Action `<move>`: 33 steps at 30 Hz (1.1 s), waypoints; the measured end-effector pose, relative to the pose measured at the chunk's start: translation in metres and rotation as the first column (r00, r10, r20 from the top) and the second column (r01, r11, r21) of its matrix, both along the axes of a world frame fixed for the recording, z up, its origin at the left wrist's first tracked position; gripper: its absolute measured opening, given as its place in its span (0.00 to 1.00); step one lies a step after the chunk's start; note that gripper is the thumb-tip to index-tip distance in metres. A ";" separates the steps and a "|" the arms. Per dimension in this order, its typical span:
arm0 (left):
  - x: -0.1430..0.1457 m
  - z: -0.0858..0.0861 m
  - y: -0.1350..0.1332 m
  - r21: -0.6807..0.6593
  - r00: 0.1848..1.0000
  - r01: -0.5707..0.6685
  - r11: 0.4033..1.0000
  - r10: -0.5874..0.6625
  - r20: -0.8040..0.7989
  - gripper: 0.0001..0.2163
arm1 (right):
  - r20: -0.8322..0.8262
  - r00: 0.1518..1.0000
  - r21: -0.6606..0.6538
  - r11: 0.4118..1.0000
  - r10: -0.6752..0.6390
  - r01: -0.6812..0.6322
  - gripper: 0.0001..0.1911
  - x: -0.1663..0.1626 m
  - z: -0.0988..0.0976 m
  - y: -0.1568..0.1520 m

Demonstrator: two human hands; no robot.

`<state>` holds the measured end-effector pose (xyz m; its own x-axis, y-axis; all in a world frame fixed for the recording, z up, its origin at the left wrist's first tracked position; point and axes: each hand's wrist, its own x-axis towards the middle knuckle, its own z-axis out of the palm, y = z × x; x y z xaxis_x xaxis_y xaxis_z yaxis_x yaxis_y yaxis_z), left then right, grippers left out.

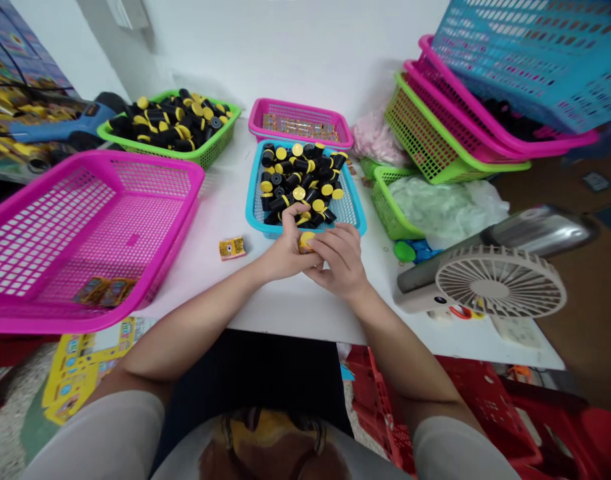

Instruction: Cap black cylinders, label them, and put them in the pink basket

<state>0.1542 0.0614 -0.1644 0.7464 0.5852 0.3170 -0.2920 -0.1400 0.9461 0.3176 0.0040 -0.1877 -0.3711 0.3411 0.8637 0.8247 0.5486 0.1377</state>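
Note:
Just in front of the blue basket [251, 215], my two hands meet around a small piece with a round yellow end [306, 241]. My left hand [287, 252] grips it with the thumb or index finger raised above. The fingers of my right hand [343, 261] curl over its right side. Most of the piece is hidden by my fingers. Behind them, the blue basket holds many black cylinders with yellow caps [305, 175]. A small yellow-and-orange printed packet [232, 249] lies on the white table to the left of my left hand.
A pink basket [170, 247] at left holds a few packets. Behind are a green basket [205, 155] of black-and-yellow cylinders and a pink tray [300, 107] of small packets. At right stand a handheld fan [500, 283], a metal flask [540, 230] and stacked baskets [435, 143].

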 end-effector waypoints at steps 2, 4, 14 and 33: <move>0.002 -0.003 0.000 0.040 0.999 -0.023 0.999 0.022 0.039 0.33 | 0.018 0.999 -0.004 0.999 -0.043 0.043 0.26 0.003 -0.004 0.001; 0.004 -0.008 0.000 0.078 0.998 -0.045 0.996 0.042 0.051 0.32 | 0.028 0.996 -0.002 0.996 -0.089 0.089 0.23 0.005 -0.005 0.001; -0.007 0.009 0.003 0.566 0.896 -0.415 0.712 0.427 0.119 0.13 | 0.022 0.993 0.010 0.994 -0.112 0.112 0.18 0.015 -0.002 0.005; -0.315 0.070 0.027 0.511 -0.317 -0.128 0.850 0.453 -0.833 0.08 | 0.108 0.992 0.076 0.996 -0.061 0.053 0.16 -0.005 0.006 0.000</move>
